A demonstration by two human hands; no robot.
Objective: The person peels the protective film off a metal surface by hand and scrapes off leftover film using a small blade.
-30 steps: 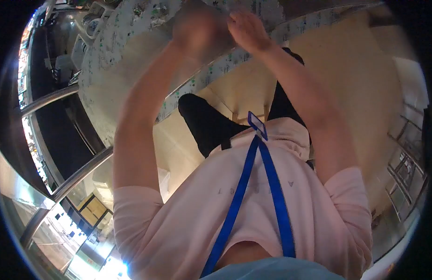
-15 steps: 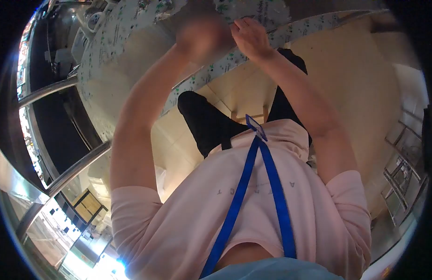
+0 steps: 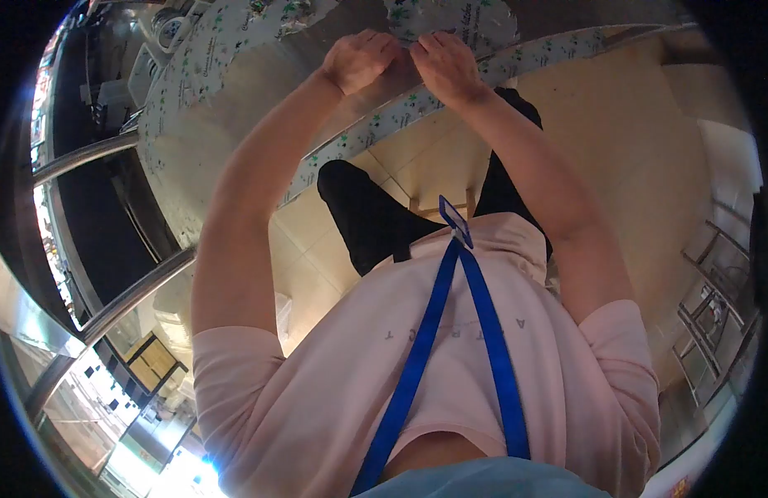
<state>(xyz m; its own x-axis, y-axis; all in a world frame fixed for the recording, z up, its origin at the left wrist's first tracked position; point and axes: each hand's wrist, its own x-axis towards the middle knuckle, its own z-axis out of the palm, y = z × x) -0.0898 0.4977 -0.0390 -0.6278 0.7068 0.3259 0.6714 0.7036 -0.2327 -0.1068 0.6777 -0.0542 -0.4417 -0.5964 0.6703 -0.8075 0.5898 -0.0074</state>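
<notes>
My left hand [image 3: 361,63] is closed, its fingers curled in, over the metal table [image 3: 272,87]. Close beside it, with a narrow gap between, my right hand [image 3: 445,66] is also closed, fingertips pointing toward the left one. Whatever the fingers pinch, if anything, is hidden or too small to make out. Printed protective film [image 3: 459,17] with green marks covers part of the tabletop just beyond both hands, its edges torn. A strip of the same film [image 3: 376,126] runs along the table's near edge, below my hands.
At the upper left are white plastic items [image 3: 143,79]. Metal rails [image 3: 139,295] run down the left side. A metal rack [image 3: 706,319] stands on the tiled floor [image 3: 616,141] at right. A blue lanyard [image 3: 430,349] with a badge hangs over my shirt.
My left hand was smeared by motion and now shows sharply, closed near the right one. My right hand has barely moved.
</notes>
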